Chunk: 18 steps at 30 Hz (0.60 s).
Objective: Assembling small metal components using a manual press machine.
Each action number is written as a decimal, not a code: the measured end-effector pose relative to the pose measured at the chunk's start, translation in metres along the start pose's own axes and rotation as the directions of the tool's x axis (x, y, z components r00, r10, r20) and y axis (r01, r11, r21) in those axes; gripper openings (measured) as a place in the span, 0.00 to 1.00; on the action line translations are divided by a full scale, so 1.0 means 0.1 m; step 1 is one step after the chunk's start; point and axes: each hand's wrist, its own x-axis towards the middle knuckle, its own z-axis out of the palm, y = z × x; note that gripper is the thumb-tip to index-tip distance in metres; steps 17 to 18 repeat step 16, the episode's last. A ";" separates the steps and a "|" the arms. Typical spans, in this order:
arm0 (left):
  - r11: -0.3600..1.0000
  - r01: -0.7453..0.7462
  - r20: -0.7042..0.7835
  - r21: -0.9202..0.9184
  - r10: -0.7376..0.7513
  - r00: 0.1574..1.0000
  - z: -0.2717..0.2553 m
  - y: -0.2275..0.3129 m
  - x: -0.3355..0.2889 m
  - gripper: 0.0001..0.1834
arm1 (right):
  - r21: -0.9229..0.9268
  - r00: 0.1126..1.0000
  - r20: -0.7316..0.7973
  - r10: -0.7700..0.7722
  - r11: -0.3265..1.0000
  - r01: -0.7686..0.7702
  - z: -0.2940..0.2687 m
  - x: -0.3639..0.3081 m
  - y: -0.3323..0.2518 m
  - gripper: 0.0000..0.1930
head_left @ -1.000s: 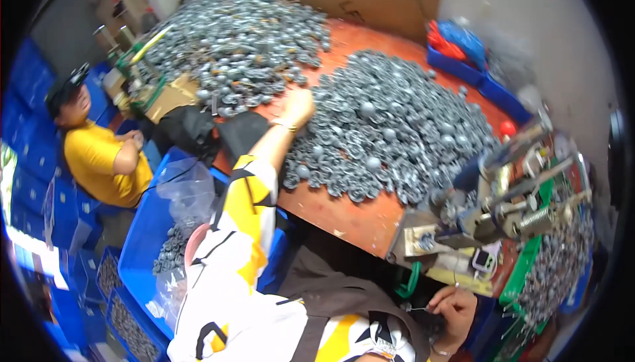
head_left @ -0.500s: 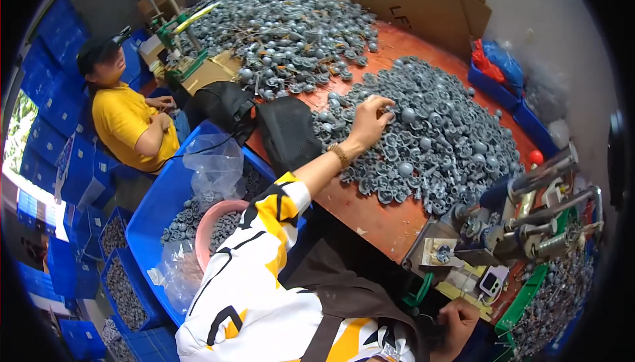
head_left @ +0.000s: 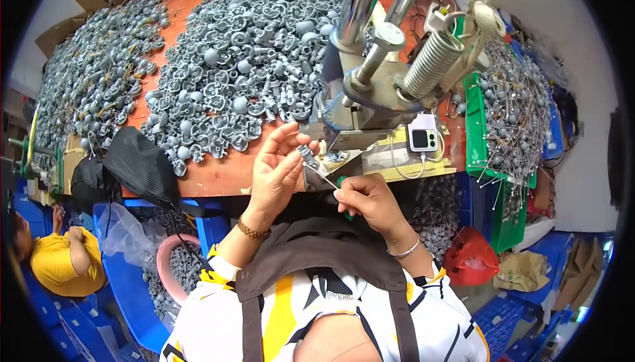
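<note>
My left hand (head_left: pixel 274 170) is raised at the table's front edge and pinches a small grey plastic part (head_left: pixel 307 155) between thumb and fingers. From that part a thin metal rod (head_left: pixel 322 176) slants down to my right hand (head_left: pixel 374 206), which is closed on its other end. A green piece (head_left: pixel 341 182) shows behind my right hand; whether I touch it, I cannot tell. Just beyond my hands stands a metal hand press (head_left: pixel 370 107) with a coil spring. A large pile of grey plastic parts (head_left: pixel 231 71) lies on the red table behind my left hand.
A green tray (head_left: pixel 476 124) stands on the right by a heap of grey balls on rods (head_left: pixel 512 110). A small white device with a screen (head_left: pixel 422 138) sits beside the press. At left are a black bag (head_left: pixel 142 167), a blue bin (head_left: pixel 126 282) and a person in yellow (head_left: pixel 66 263).
My view has swung right toward the press. My left hand has come back from the pile and now holds a grey part. My right hand has risen and holds a thin rod against it.
</note>
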 end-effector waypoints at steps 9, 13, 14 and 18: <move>0.991 -0.114 -0.076 0.073 0.119 0.990 0.07 -0.04 -0.12 0.24 | -0.049 0.996 -0.083 -0.039 0.998 0.035 0.10 -0.10 0.07 0.14; 0.989 -0.126 -0.091 0.081 0.133 0.987 0.14 -0.10 -0.17 0.23 | -0.182 0.982 -0.089 -0.169 0.972 0.150 0.16 -0.09 0.08 0.13; 0.988 -0.129 -0.094 0.082 0.136 0.986 0.14 -0.11 -0.18 0.23 | -0.204 0.972 -0.094 -0.213 0.960 0.191 0.17 -0.08 0.08 0.13; 0.980 -0.143 -0.148 0.136 0.163 0.975 0.13 -0.14 -0.20 0.24 | -0.344 0.945 -0.055 -0.323 0.894 0.285 0.16 -0.08 0.06 0.13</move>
